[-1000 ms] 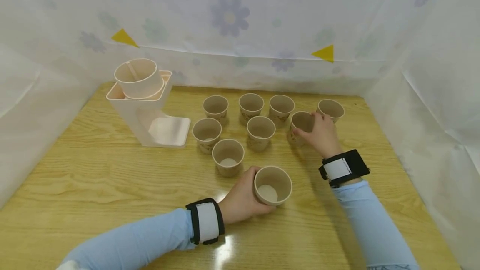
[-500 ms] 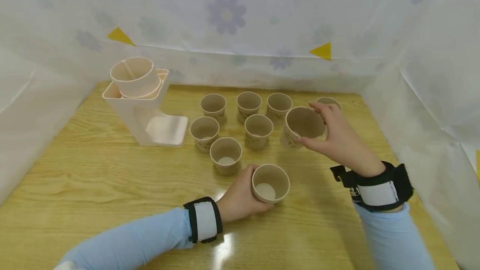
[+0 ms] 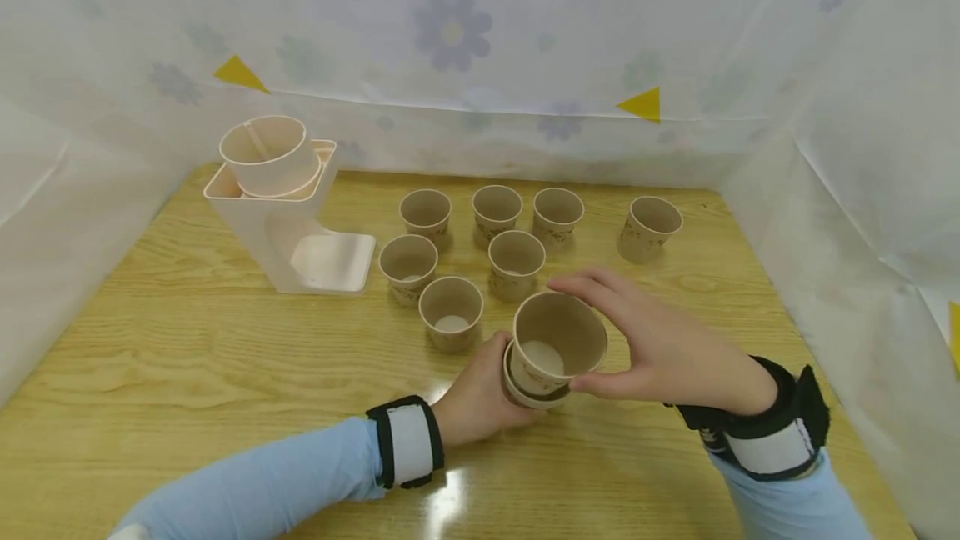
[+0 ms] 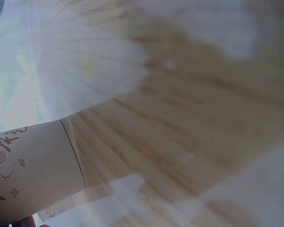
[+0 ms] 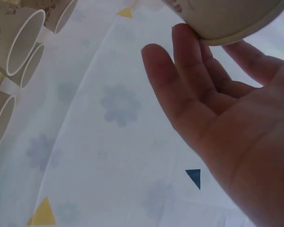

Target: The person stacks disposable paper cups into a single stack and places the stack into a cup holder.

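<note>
My left hand (image 3: 480,400) grips a beige paper cup (image 3: 525,397) that stands near the middle of the table, mouth up. A second paper cup (image 3: 558,332) is between the thumb and fingers of my right hand (image 3: 652,344), held near its rim. The base of this upper cup is within the mouth of the lower one. Close in the right wrist view are the right hand's fingers (image 5: 194,71) against the held cup (image 5: 232,16). A cup wall with brown print (image 4: 33,170) shows in the left wrist view.
Several more paper cups stand mouth up behind the hands, among them a near one (image 3: 452,315) and a lone one (image 3: 651,227) at back right. A white stand (image 3: 281,232) with a round container (image 3: 270,157) on top is at left. White patterned sheets enclose the wooden table (image 3: 225,373).
My right hand has lifted a cup from the right of the group and carried it toward me, over and into the lower cup's mouth. The left hand has kept its place.
</note>
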Motion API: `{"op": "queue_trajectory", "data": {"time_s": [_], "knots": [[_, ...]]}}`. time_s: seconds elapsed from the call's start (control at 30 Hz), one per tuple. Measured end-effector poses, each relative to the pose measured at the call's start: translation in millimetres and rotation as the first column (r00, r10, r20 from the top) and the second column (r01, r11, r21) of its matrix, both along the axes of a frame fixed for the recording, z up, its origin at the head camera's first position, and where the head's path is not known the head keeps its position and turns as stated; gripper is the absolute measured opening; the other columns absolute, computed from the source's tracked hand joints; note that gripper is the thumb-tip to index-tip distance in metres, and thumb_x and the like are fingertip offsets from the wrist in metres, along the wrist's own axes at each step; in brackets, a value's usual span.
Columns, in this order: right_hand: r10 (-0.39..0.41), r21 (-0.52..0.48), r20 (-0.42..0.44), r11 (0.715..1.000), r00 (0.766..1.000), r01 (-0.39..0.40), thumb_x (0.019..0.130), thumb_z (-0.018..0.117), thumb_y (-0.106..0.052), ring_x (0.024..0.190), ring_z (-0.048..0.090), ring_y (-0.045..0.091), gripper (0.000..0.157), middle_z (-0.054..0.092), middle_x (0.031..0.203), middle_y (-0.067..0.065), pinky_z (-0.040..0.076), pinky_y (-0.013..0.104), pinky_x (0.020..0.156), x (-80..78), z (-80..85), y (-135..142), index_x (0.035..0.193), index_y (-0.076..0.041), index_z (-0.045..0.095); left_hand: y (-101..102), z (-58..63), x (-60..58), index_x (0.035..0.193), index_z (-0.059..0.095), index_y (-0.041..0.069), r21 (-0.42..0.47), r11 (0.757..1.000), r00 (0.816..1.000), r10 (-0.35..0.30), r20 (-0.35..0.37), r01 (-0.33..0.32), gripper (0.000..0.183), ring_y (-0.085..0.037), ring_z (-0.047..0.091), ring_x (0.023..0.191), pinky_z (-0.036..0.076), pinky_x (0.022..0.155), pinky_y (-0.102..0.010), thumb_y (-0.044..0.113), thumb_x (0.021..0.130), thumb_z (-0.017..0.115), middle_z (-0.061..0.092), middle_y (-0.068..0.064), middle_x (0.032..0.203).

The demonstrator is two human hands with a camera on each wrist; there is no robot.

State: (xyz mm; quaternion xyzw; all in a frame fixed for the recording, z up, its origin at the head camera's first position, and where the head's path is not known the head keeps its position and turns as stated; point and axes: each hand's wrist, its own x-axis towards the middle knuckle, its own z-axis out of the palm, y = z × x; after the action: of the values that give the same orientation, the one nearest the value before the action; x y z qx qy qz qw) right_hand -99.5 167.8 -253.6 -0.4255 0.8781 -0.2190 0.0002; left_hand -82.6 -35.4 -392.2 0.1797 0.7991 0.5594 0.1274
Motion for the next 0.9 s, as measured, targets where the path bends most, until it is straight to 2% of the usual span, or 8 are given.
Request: {"op": "queue_trajectory", "data": {"time_s": [0.27, 0.5, 0.77, 0.9], "knots": [[0.003, 0.031, 0.081, 1.0, 0.997, -0.006, 0.071, 0.079, -0.026, 0.113, 0.051, 0.013, 0.072, 0.049, 0.124, -0.002, 0.048, 0.036, 0.09, -7.4, -20.7, -3.5, 0.133, -0.014, 0.045, 0.2, 0.7, 0.9, 0.133, 0.037, 0.007, 0.018, 1.0, 1.0, -0.006, -0.02, 0.006, 0.083, -0.019, 0.049, 0.116, 0.039, 0.102, -0.038, 0.011, 0.063, 0.083, 0.049, -0.006, 0.128], [-0.005, 0.089, 0.175, 0.996, 0.985, -0.011, 0.074, 0.078, -0.022, 0.118, 0.05, 0.019, 0.072, 0.048, 0.131, 0.002, 0.047, 0.042, 0.093, -10.7, -29.8, -5.3, 0.136, -0.015, 0.043, -0.5, 0.5, 1.4, 0.133, 0.037, 0.008, 0.006, 1.0, 1.0, 0.001, -0.012, 0.0, 0.082, -0.018, 0.049, 0.115, 0.039, 0.101, -0.037, 0.012, 0.064, 0.082, 0.049, -0.004, 0.127], [0.006, 0.166, 0.219, 0.985, 0.976, -0.043, 0.071, 0.079, -0.015, 0.122, 0.05, 0.023, 0.075, 0.052, 0.133, 0.004, 0.043, 0.044, 0.098, -14.0, -40.1, -10.2, 0.137, -0.01, 0.043, 0.4, -2.4, 0.5, 0.124, 0.042, 0.004, -0.001, 1.0, 0.999, 0.015, -0.039, -0.015, 0.074, -0.019, 0.051, 0.112, 0.041, 0.098, -0.035, 0.013, 0.063, 0.083, 0.052, -0.007, 0.122], [0.026, 0.162, 0.238, 0.985, 0.971, -0.066, 0.068, 0.079, -0.01, 0.119, 0.05, 0.021, 0.07, 0.053, 0.129, 0.002, 0.044, 0.043, 0.098, -15.9, -43.9, -12.0, 0.131, -0.011, 0.049, 0.0, -3.2, -0.3, 0.125, 0.041, 0.004, -0.005, 1.0, 0.999, 0.013, -0.031, -0.013, 0.075, -0.02, 0.05, 0.114, 0.04, 0.098, -0.035, 0.015, 0.064, 0.083, 0.051, -0.008, 0.123]]}}
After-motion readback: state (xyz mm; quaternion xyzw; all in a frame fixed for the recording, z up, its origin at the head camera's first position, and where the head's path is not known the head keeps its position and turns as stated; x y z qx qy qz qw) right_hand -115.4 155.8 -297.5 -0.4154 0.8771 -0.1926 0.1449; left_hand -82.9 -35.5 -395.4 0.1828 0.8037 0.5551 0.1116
